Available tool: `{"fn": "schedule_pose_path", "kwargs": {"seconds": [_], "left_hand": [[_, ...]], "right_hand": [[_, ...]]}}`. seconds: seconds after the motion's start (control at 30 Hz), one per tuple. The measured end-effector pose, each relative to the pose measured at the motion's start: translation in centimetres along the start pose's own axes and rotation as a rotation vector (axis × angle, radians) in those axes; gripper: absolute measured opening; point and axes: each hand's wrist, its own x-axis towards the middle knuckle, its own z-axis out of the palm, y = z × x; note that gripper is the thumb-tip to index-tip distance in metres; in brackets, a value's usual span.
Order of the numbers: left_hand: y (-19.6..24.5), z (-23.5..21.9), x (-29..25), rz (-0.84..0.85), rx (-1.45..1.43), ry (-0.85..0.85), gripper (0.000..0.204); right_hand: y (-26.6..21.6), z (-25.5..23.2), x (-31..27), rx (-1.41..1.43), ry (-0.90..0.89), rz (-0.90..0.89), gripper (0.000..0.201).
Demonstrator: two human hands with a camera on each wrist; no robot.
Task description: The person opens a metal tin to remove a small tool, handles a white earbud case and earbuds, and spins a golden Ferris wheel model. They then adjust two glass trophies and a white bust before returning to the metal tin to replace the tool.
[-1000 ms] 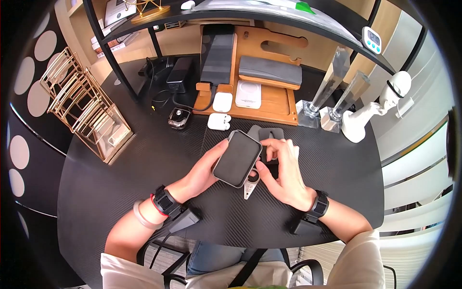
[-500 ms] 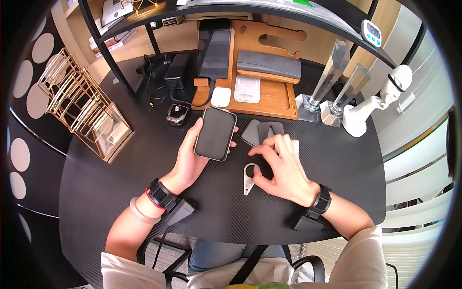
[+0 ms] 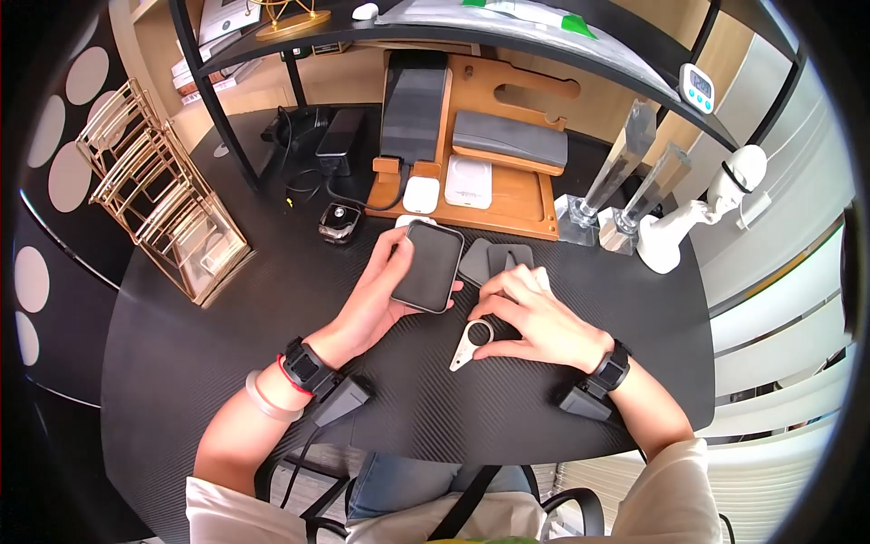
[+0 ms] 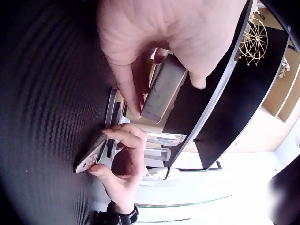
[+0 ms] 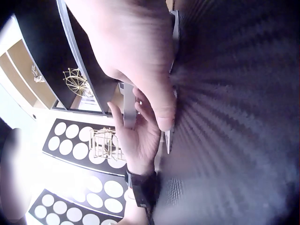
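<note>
In the head view my left hand (image 3: 370, 292) holds a dark rectangular slab (image 3: 430, 268) with a grey rim, thumb along its near-left edge and fingertips showing past its right side. The left wrist view shows the slab's thick grey edge (image 4: 164, 89) between fingers and thumb. My right hand (image 3: 544, 326) pinches a silver teardrop-shaped piece (image 3: 462, 352) with a round hole, index finger and thumb on either side of its ring end. Its narrow end points toward me, close over the black table. Partly behind the right hand lie two dark grey flat pads (image 3: 477, 257).
A wooden organizer (image 3: 535, 218) stands at the back with a phone, a grey case and white chargers. A smartwatch (image 3: 339, 223) lies left of it. Crystal trophies (image 3: 625, 172) and a white figurine (image 3: 666, 240) stand right, a gold wire rack (image 3: 172, 199) left.
The left hand swung left and away with the slab, then came partway back right. The right hand came away from the slab to the silver piece, which has turned slightly.
</note>
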Motion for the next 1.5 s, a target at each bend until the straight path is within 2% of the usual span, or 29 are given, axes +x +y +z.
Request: {"fn": "schedule_pose_path", "kwargs": {"seconds": [0.07, 0.1, 0.13, 0.2, 0.27, 0.33, 0.37, 0.4, 0.47, 0.53, 0.6, 0.63, 0.67, 0.73, 0.87, 0.93, 1.07, 1.13, 1.17, 1.23, 1.37, 1.5], "left_hand": [[-0.2, 0.0, -0.1, -0.016, 0.095, -0.014, 0.049], [-0.2, -0.1, 0.0, -0.011, 0.034, -0.013, 0.064], [-0.3, -0.2, 0.1, -0.010, 0.033, -0.015, 0.064], [-0.5, -0.5, 0.2, 0.018, 0.192, -0.058, 0.077], [-0.4, -0.2, 0.0, 0.020, 0.291, -0.064, 0.081], [-0.7, -0.1, 0.0, 0.018, 0.397, -0.070, 0.086], [-1.1, -0.3, 0.0, 0.057, 0.434, -0.106, 0.087], [-1.4, -0.3, -0.1, 0.092, 0.473, -0.143, 0.089], [-1.3, -0.1, -0.3, 0.043, 0.471, -0.148, 0.089], [-1.2, -0.2, -0.1, 0.271, 0.933, -0.196, 0.088], [-0.8, 0.3, -0.4, 0.284, 1.022, -0.185, 0.088], [-0.6, 0.7, -0.5, 0.302, 1.111, -0.168, 0.088], [-0.6, 1.0, -0.6, 0.299, 1.110, -0.177, 0.088], [-0.8, 1.6, -0.7, 0.375, 1.108, -0.137, 0.088], [-1.8, 1.7, -0.8, 0.391, 1.001, -0.107, 0.082], [-1.5, 2.0, -0.6, 0.580, 1.149, -0.173, 0.072], [-1.4, 2.5, -1.2, 0.498, 1.152, -0.150, 0.072], [-1.7, 2.3, -1.3, 0.358, 1.067, -0.137, 0.074], [-1.7, 2.4, -1.3, 0.361, 1.067, -0.135, 0.074], [-1.8, 2.7, -1.1, 0.482, 1.036, -0.165, 0.074], [-2.0, 2.7, -1.2, 0.424, 0.978, -0.213, 0.073], [-2.0, 2.5, -1.2, 0.444, 0.989, -0.210, 0.074]], "right_hand": [[-0.2, 0.3, -0.2, 0.104, 0.003, 0.039, 0.031], [-0.4, 0.3, -0.4, 0.163, 0.006, 0.030, 0.026], [-0.6, 0.1, -0.6, 0.160, 0.006, 0.031, 0.026], [-1.2, -0.4, -1.0, 0.297, 0.041, 0.078, 0.024], [-1.5, -0.4, -1.5, 0.447, 0.266, 0.168, 0.018], [-0.8, 1.2, -2.4, 0.676, 0.522, 0.337, 0.014], [-0.5, 1.8, -2.7, 0.789, 0.603, 0.335, 0.014], [-0.2, 2.1, -2.9, 0.760, 0.653, 0.343, 0.016], [-0.2, 2.3, -2.9, 0.782, 0.734, 0.354, 0.017], [-0.2, 2.4, -3.1, 0.729, 0.748, 0.322, 0.017], [-0.1, 2.2, -3.3, 0.670, 0.762, 0.293, 0.017], [-0.1, 2.0, -3.2, 0.518, 0.737, 0.243, 0.017], [-0.2, 1.9, -3.2, 0.367, 0.709, 0.194, 0.018], [-0.8, 1.7, -3.0, 0.383, 0.724, 0.223, 0.019], [-1.2, 1.2, -2.7, 0.263, 0.688, 0.178, 0.018], [-1.2, 1.1, -2.6, 0.162, 0.692, 0.142, 0.017], [-1.4, 0.9, -2.4, 0.145, 0.663, 0.150, 0.017], [-1.4, 1.0, -2.4, 0.134, 0.670, 0.149, 0.018], [-1.5, 1.0, -2.4, 0.133, 0.670, 0.146, 0.018], [-1.7, 1.0, -2.4, 0.114, 0.679, 0.209, 0.020], [-1.9, 0.8, -2.4, 0.093, 0.649, 0.208, 0.020], [-2.1, 0.6, -2.0, 0.007, 0.609, 0.208, 0.016]]}}
